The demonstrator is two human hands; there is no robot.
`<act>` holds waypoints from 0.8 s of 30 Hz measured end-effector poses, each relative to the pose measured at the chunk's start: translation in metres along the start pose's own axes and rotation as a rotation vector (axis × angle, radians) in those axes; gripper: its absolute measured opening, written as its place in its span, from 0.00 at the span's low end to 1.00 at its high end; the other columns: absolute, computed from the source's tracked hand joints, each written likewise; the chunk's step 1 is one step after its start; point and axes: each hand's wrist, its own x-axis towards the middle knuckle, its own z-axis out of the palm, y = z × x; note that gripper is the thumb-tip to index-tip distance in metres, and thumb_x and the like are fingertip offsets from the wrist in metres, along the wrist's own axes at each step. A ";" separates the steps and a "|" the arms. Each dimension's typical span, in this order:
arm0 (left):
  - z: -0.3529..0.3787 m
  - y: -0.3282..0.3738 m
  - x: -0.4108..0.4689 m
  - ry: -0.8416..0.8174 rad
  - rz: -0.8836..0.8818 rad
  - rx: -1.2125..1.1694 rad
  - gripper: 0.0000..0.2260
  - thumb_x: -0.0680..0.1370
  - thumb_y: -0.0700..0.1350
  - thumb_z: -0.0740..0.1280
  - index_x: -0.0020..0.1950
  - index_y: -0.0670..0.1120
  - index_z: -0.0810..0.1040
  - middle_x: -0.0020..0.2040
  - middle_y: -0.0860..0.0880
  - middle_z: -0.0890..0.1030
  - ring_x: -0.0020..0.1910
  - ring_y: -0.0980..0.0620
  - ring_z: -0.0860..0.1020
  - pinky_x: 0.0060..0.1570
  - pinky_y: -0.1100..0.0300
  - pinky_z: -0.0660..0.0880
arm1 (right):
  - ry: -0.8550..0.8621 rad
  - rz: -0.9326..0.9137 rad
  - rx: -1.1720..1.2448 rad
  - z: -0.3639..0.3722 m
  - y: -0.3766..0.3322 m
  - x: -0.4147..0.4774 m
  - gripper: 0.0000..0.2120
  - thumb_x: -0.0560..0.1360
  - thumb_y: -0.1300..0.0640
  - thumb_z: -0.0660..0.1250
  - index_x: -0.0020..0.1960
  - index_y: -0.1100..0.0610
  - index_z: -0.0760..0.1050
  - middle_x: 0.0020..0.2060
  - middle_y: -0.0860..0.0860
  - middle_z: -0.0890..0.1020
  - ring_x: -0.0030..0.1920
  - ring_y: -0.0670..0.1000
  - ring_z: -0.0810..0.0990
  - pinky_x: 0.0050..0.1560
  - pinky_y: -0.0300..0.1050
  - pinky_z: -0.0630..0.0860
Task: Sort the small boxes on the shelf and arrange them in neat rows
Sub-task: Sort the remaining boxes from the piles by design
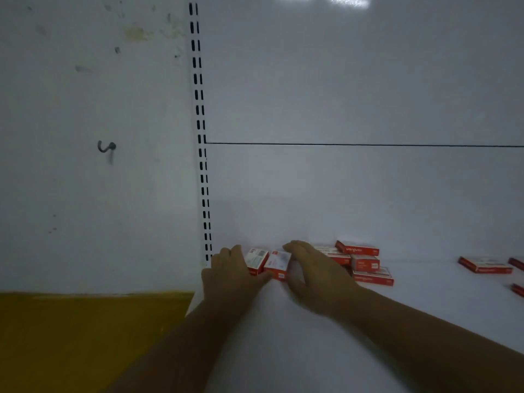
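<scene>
**shelfnewbie:** Where's everything sitting? Going by the slotted upright (pixel 202 165) as the marker.

**rowfixer:** You're working right at the foot of that upright. Your left hand (pixel 229 269) is sitting closest to it, with the fingers curling over the near box (pixel 256 260). The thumb is stretching along the front edge as far as the second box (pixel 278 263). That's looking like a grip to me, not just a nudge.

Your right hand (pixel 314 275) is standing on the side of the pair away from the upright. Its fingers are straight and together, the thumb is splaying wide, and the palm is facing the upright. It's holding nothing. I can't tell if the fingertips are actually touching the second box or are just beside it.

**shelfnewbie:** Which way are the two boxes pointing?

**rowfixer:** Their long sides are running from the front of the shelf (pixel 283 350) towards the back panel (pixel 340 194). Both are skewing a little and they're touching each other. So I'm guessing you're squaring them up by squeezing sideways, towards the upright.

What matters next is that everything else is lying further out from the upright, past your right hand. The heap (pixel 364 263) is sitting just beyond that hand, with its boxes overlapping at odd angles. The stray boxes (pixel 485 265) are lying well beyond the heap. So the right hand is the nearer one for fetching, while the left is bracing the row's start on the upright side. I'd say the row's barely begun.
</scene>
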 end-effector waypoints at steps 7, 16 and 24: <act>0.002 -0.001 0.004 -0.051 -0.023 0.079 0.35 0.66 0.74 0.57 0.62 0.50 0.69 0.57 0.48 0.74 0.58 0.48 0.71 0.55 0.52 0.67 | 0.029 0.083 0.021 0.032 0.004 0.010 0.28 0.75 0.44 0.61 0.70 0.54 0.62 0.65 0.52 0.70 0.63 0.51 0.70 0.64 0.46 0.68; -0.025 -0.004 -0.002 0.138 0.096 -0.233 0.12 0.72 0.50 0.69 0.55 0.54 0.74 0.52 0.53 0.79 0.54 0.49 0.76 0.54 0.56 0.68 | 0.083 0.091 0.123 0.036 0.008 0.015 0.29 0.67 0.35 0.67 0.61 0.51 0.68 0.52 0.48 0.72 0.46 0.45 0.71 0.47 0.38 0.71; -0.033 -0.005 -0.008 0.081 0.083 -0.601 0.15 0.72 0.34 0.67 0.52 0.51 0.72 0.47 0.52 0.76 0.44 0.57 0.74 0.37 0.73 0.69 | 0.087 0.038 0.239 0.029 0.005 0.014 0.30 0.66 0.46 0.74 0.63 0.52 0.68 0.50 0.44 0.61 0.51 0.45 0.68 0.48 0.36 0.74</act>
